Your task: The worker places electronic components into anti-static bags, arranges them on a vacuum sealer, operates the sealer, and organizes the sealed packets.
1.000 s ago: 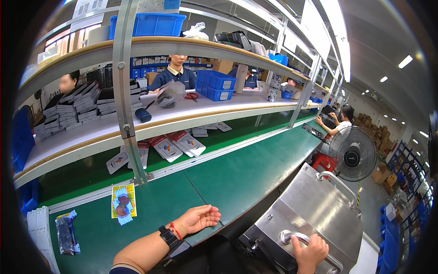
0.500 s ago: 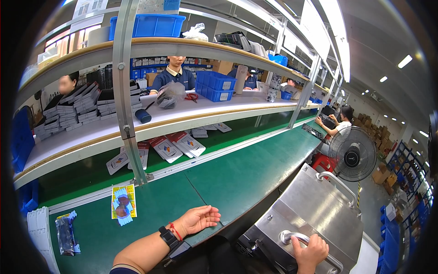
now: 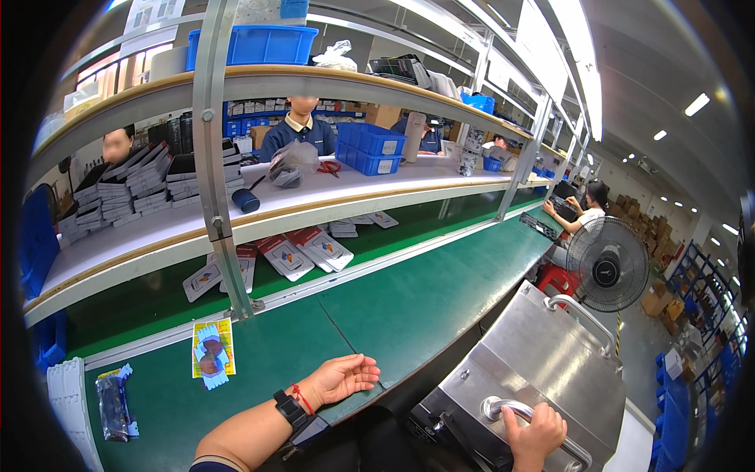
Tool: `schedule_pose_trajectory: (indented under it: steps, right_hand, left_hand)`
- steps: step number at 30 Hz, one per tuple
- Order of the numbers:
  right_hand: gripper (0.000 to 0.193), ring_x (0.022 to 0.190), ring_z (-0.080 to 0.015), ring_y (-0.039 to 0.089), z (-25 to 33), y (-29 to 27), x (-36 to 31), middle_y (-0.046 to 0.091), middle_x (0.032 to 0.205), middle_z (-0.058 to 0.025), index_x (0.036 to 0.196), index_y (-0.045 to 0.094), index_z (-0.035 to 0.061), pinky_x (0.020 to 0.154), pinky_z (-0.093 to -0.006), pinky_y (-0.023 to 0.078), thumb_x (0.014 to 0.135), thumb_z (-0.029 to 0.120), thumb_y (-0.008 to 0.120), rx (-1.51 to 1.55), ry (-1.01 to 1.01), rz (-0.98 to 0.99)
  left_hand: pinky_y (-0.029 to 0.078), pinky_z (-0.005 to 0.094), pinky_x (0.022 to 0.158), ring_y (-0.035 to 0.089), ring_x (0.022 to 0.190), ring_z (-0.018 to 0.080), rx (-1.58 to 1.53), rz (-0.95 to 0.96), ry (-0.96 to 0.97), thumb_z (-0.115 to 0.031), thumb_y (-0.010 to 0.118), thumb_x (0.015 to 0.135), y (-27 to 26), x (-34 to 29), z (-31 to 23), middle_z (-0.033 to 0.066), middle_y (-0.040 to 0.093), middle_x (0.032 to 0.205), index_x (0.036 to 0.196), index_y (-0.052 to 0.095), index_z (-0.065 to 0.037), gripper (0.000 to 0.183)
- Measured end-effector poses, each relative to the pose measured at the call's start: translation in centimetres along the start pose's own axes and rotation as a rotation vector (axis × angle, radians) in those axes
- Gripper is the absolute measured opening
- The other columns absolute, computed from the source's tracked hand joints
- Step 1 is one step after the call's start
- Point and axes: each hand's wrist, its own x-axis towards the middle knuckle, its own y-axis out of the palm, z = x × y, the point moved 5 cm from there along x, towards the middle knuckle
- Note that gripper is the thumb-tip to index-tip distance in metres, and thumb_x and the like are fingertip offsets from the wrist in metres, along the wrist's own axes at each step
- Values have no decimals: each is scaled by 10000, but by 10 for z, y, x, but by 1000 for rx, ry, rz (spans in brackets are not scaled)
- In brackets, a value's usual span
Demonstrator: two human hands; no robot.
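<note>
My right hand is wrapped round the near curved handle of a stainless steel machine lid on my right. Resting on its side near the front edge of the green workbench, my left hand has its palm turned inward and fingers loosely extended, holding nothing. A black watch and a red cord bracelet circle the left wrist. Farther left lie a yellow sheet with blue-and-dark strips and a clear plastic bag.
White trays stand at the far left. Flat white-and-red packages lie under the shelf, which bears stacked boxes and blue bins. A black fan stands beyond the machine. Co-workers sit across and farther along the bench.
</note>
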Motion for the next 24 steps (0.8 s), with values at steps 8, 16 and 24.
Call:
schedule_pose_trajectory:
  steps: [8,16,24]
  right_hand:
    - [574,552,-272,479,-2,0,3,458,563,-64,566,402,97,542,-390,338,583,588,698,7,1,-4]
    - [580,549,-273,474,-3,-1,3,453,563,-66,567,404,96,546,-387,341,577,596,696,19,-3,-13]
    - [572,542,-277,471,0,-5,5,455,562,-73,566,406,92,546,-390,341,589,582,701,29,-7,3]
  left_hand:
    - [497,391,831,605,920,269,28,-36,10,-213,400,964,3,-2,-2,178,610,1008,1027,559,25,293]
    - [510,394,813,603,900,252,8,-34,20,-212,408,966,4,1,-2,174,606,978,1016,550,27,282]
    - [515,397,807,603,899,255,8,-59,21,-213,410,966,5,-2,-2,178,604,975,1014,548,31,285]
